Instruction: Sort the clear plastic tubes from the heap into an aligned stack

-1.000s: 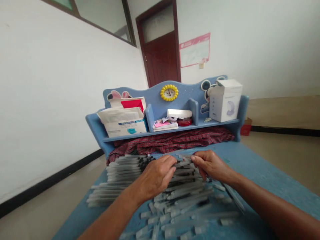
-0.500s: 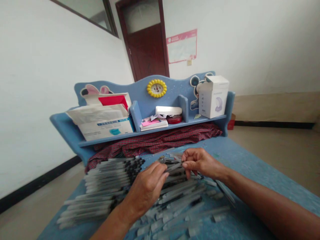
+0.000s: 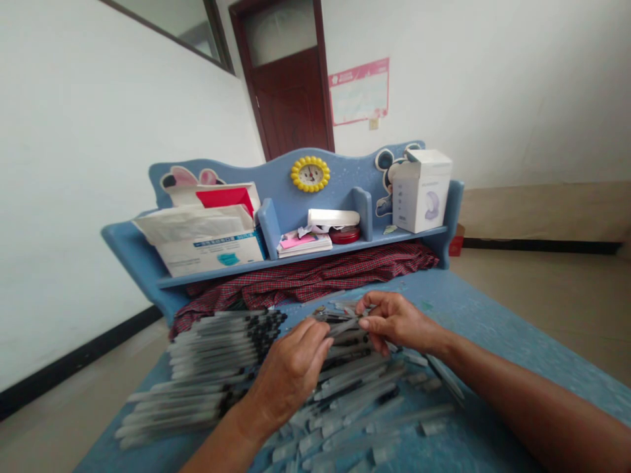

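Observation:
Between my two hands is a slim translucent pen [image 3: 344, 326], lying roughly level above the pile. My left hand [image 3: 293, 358] is closed round one end of it, its tip hidden by the fingers. At the other end, my right hand [image 3: 394, 322] pinches with thumb and forefinger; whether a cap or other small part is there is too blurred to tell. Beneath both hands spread loose translucent pen parts [image 3: 355, 378], some with dark ends. Left of my left hand, many pens lie side by side in a neat stack [image 3: 211, 348], black ends towards the right.
Behind the pens runs a blue shelf [image 3: 221, 277] fixed along the desk [image 3: 493, 335]. It bears a face-mask box [image 3: 211, 253], papers [image 3: 304, 246], a red round tin [image 3: 344, 234] and a white carton [image 3: 421, 190]. Folded checked cloth [image 3: 296, 282] lies under it.
My right hand's fingers have opened slightly and shifted a little at the pen's end. My left hand keeps its grip in nearly the same place.

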A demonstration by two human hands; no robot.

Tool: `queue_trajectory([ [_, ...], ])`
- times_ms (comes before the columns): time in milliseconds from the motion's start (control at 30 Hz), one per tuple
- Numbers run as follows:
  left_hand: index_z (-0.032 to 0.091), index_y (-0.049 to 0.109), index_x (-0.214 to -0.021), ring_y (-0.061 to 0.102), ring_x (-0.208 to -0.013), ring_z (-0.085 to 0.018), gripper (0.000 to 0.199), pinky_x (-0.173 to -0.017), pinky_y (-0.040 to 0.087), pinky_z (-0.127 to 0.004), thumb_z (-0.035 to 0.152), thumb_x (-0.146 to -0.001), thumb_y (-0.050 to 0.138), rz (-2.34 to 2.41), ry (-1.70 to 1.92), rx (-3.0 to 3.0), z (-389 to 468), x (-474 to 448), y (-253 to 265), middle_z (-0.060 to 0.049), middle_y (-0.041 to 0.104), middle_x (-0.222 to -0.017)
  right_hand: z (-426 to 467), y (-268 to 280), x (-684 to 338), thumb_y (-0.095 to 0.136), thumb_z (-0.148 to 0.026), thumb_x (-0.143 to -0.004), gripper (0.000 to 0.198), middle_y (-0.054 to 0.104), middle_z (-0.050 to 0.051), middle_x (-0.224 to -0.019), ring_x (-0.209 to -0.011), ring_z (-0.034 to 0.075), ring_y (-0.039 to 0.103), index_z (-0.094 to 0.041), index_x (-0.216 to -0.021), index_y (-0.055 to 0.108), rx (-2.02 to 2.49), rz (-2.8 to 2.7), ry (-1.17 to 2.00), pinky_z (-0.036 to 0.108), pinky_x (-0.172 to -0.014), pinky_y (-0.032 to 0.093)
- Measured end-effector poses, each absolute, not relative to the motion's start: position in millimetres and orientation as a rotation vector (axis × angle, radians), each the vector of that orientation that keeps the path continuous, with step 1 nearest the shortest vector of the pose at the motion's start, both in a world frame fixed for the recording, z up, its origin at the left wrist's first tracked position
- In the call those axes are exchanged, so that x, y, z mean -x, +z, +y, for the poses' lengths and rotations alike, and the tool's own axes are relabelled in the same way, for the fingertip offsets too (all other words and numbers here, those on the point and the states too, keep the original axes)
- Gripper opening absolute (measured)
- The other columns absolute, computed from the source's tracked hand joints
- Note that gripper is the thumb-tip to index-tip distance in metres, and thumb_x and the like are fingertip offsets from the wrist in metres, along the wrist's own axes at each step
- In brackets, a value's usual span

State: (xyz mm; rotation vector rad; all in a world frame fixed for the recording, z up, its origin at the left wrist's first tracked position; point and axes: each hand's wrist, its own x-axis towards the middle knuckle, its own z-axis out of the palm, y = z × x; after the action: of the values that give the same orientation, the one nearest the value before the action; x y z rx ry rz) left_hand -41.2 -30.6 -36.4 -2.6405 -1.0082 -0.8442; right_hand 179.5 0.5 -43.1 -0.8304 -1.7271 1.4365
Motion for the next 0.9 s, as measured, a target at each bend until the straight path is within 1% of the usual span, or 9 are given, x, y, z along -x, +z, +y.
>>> queue_trajectory([
  [133,0.017,0.052,-0.093,0.056,-0.074,-0.015,0.014,-0.066,0.046,-0.026,0.015,-0.091,0.039,-1.006,-0.829,2.642,-30.9,40.8,-37.1,-0.004,0.056,-0.079,1.2,-45.3,-180.0,0.045,-0.056,-0.084,0.040,0.051,-0.006,-0.039,-0.030,0.007,0.044,-0.017,-0.074,0.049,0.930,-1.803,1.305,0.016,-0.032,0.031],
  [200,0.017,0.052,-0.093,0.057,-0.075,-0.016,0.014,-0.066,0.046,-0.026,0.015,-0.091,0.039,-1.009,-0.819,2.648,-31.0,41.0,-38.1,-0.004,0.056,-0.080,2.2,-47.4,-180.1,0.047,-0.055,-0.082,0.041,0.050,-0.006,-0.038,-0.030,0.006,0.043,-0.017,-0.068,0.047,0.926,-1.797,1.321,0.016,-0.031,0.030],
  [267,0.017,0.052,-0.093,0.057,-0.075,-0.016,0.013,-0.066,0.046,-0.026,0.015,-0.090,0.039,-1.016,-0.808,2.655,-30.9,41.4,-39.0,-0.004,0.057,-0.080,3.1,-48.1,-180.7,0.056,-0.052,-0.078,0.037,0.052,-0.006,-0.040,-0.030,0.007,0.044,-0.017,-0.073,0.047,0.872,-1.765,1.393,0.016,-0.032,0.032],
  [333,0.017,0.052,-0.093,0.057,-0.075,-0.015,0.014,-0.067,0.046,-0.026,0.015,-0.090,0.039,-1.020,-0.807,2.661,-30.9,41.7,-39.1,-0.004,0.057,-0.080,3.4,-47.3,-181.7,0.063,-0.049,-0.074,0.037,0.055,-0.007,-0.043,-0.032,0.008,0.047,-0.018,-0.086,0.047,0.817,-1.738,1.460,0.017,-0.034,0.035],
  [433,0.018,0.051,-0.094,0.057,-0.075,-0.015,0.014,-0.067,0.046,-0.025,0.015,-0.091,0.038,-1.013,-0.820,2.658,-30.8,41.5,-37.8,-0.004,0.057,-0.081,3.3,-46.1,-182.7,0.060,-0.050,-0.076,0.040,0.056,-0.007,-0.044,-0.032,0.009,0.048,-0.017,-0.095,0.047,0.848,-1.774,1.435,0.017,-0.034,0.035],
  [567,0.018,0.052,-0.094,0.058,-0.075,-0.015,0.014,-0.066,0.046,-0.025,0.015,-0.091,0.038,-1.008,-0.816,2.658,-30.6,40.5,-37.0,-0.004,0.058,-0.080,3.9,-48.2,-181.3,0.045,-0.055,-0.084,0.040,0.050,-0.006,-0.037,-0.029,0.007,0.043,-0.016,-0.073,0.049,0.928,-1.827,1.344,0.016,-0.031,0.029],
  [633,0.018,0.052,-0.093,0.058,-0.074,-0.015,0.014,-0.065,0.046,-0.025,0.015,-0.091,0.038,-1.023,-0.804,2.672,-30.1,40.6,-37.3,-0.004,0.058,-0.079,4.5,-49.0,-180.7,0.052,-0.049,-0.080,0.034,0.051,-0.006,-0.039,-0.030,0.006,0.044,-0.017,-0.070,0.048,0.897,-1.795,1.381,0.016,-0.032,0.031],
  [733,0.018,0.052,-0.092,0.058,-0.074,-0.015,0.014,-0.066,0.046,-0.025,0.017,-0.091,0.038,-1.058,-0.808,2.698,-28.7,41.9,-37.6,-0.004,0.059,-0.079,5.2,-47.3,-181.5,0.061,-0.039,-0.074,0.026,0.055,-0.007,-0.043,-0.034,0.008,0.048,-0.018,-0.078,0.047,0.829,-1.704,1.471,0.017,-0.035,0.036],
  [900,0.018,0.053,-0.092,0.059,-0.074,-0.015,0.014,-0.066,0.045,-0.024,0.018,-0.092,0.038,-1.091,-0.835,2.710,-27.3,44.0,-38.1,-0.004,0.060,-0.080,7.5,-40.8,-187.4,0.060,-0.028,-0.073,0.020,0.056,-0.007,-0.044,-0.034,0.009,0.049,-0.018,-0.082,0.046,0.844,-1.665,1.427,0.018,-0.035,0.038],
])
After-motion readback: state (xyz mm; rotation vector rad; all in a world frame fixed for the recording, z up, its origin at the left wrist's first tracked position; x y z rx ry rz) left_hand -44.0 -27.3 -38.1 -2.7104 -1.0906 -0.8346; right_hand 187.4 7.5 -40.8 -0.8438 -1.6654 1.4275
